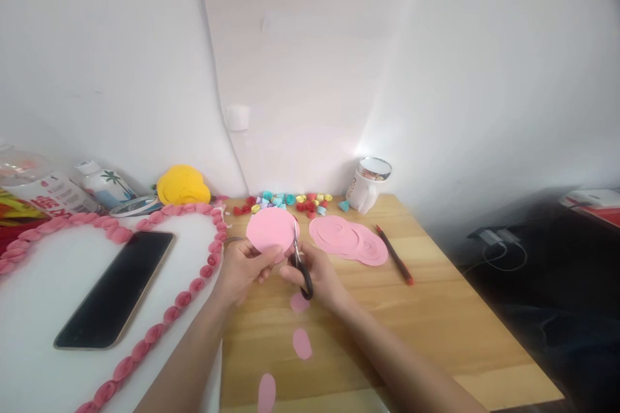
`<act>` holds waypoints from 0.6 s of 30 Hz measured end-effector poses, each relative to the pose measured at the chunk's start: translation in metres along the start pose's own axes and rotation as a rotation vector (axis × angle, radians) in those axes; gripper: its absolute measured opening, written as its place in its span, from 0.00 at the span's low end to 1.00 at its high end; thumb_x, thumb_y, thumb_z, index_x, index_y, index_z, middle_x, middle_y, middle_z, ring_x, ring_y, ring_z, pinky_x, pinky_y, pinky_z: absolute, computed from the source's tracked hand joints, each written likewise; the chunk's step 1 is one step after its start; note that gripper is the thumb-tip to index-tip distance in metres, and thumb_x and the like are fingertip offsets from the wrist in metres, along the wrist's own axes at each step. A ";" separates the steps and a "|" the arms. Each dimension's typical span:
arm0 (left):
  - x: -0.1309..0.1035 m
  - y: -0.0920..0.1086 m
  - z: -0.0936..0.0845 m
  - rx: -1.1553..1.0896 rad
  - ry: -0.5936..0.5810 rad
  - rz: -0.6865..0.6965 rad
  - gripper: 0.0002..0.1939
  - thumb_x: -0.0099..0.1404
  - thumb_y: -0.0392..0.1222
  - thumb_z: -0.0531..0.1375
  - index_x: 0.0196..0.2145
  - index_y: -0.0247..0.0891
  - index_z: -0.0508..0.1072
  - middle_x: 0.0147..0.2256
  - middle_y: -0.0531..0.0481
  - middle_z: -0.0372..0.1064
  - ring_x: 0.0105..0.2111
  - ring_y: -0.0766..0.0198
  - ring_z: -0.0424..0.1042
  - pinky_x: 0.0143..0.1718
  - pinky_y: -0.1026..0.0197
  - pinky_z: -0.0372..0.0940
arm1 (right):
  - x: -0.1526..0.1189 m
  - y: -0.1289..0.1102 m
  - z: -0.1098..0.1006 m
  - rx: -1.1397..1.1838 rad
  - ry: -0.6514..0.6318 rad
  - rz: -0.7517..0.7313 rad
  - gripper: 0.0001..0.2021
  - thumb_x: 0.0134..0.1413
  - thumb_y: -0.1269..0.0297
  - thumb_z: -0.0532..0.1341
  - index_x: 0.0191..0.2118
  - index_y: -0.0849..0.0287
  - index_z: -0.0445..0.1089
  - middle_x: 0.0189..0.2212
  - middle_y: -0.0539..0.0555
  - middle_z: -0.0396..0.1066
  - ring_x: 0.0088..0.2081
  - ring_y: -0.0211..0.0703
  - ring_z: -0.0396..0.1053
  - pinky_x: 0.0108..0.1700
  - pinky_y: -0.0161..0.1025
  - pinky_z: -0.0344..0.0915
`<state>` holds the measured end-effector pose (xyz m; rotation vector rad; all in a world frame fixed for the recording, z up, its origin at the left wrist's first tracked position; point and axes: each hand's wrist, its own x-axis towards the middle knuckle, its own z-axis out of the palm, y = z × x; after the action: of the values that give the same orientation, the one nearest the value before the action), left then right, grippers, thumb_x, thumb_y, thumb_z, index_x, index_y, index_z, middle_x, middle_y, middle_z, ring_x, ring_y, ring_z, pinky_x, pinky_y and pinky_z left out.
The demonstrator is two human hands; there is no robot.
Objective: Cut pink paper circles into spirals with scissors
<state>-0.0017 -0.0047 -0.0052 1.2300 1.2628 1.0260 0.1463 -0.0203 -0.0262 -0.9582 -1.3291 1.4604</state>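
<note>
In the head view, left of and nearer than the mug, the left hand pinches a pink disc and the right hand grips scissors at the disc's edge, with other discs overlapping before the mug and a pen at its front right.

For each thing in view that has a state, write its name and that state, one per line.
Left hand: closed on disc
Right hand: closed on scissors
Disc: held up
Scissors: held, blades at disc's right edge
Other discs: flat, overlapping
Scraps: loose
Phone: flat, screen dark
Mug: upright
Pen: lying down
White bottle: tilted, capped
</note>
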 end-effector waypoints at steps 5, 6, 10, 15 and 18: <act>0.001 -0.003 -0.002 -0.054 -0.006 0.032 0.13 0.52 0.45 0.62 0.20 0.34 0.66 0.13 0.57 0.59 0.13 0.74 0.55 0.15 0.68 0.50 | 0.000 0.000 0.001 0.015 0.007 0.004 0.20 0.37 0.50 0.65 0.29 0.59 0.60 0.18 0.44 0.56 0.20 0.31 0.52 0.20 0.30 0.49; 0.001 -0.003 -0.002 -0.065 -0.008 0.042 0.12 0.53 0.45 0.62 0.20 0.34 0.67 0.13 0.57 0.60 0.13 0.74 0.56 0.15 0.68 0.50 | 0.000 0.000 0.001 0.019 0.010 0.011 0.20 0.36 0.50 0.65 0.29 0.59 0.60 0.18 0.44 0.56 0.19 0.31 0.53 0.21 0.30 0.49; -0.001 -0.002 -0.002 -0.101 -0.003 0.040 0.12 0.53 0.45 0.62 0.20 0.34 0.67 0.14 0.57 0.61 0.13 0.73 0.57 0.15 0.68 0.51 | 0.000 0.001 0.002 0.025 0.027 0.042 0.22 0.35 0.50 0.66 0.30 0.60 0.59 0.17 0.44 0.56 0.19 0.31 0.53 0.20 0.30 0.49; -0.001 0.001 0.002 -0.017 0.018 0.020 0.15 0.51 0.44 0.62 0.15 0.33 0.66 0.10 0.56 0.58 0.12 0.74 0.56 0.14 0.68 0.50 | -0.001 0.004 0.002 0.039 -0.001 0.029 0.22 0.34 0.53 0.68 0.32 0.60 0.59 0.18 0.43 0.56 0.20 0.30 0.52 0.21 0.30 0.49; 0.000 0.001 0.002 0.000 0.006 0.022 0.15 0.50 0.44 0.63 0.15 0.33 0.67 0.10 0.56 0.58 0.12 0.74 0.56 0.14 0.68 0.50 | 0.000 0.004 0.001 0.040 0.004 0.011 0.24 0.34 0.55 0.69 0.36 0.60 0.58 0.20 0.44 0.59 0.21 0.32 0.55 0.23 0.30 0.51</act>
<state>0.0005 -0.0053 -0.0044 1.2439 1.2569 1.0462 0.1451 -0.0208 -0.0297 -0.9436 -1.2890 1.4874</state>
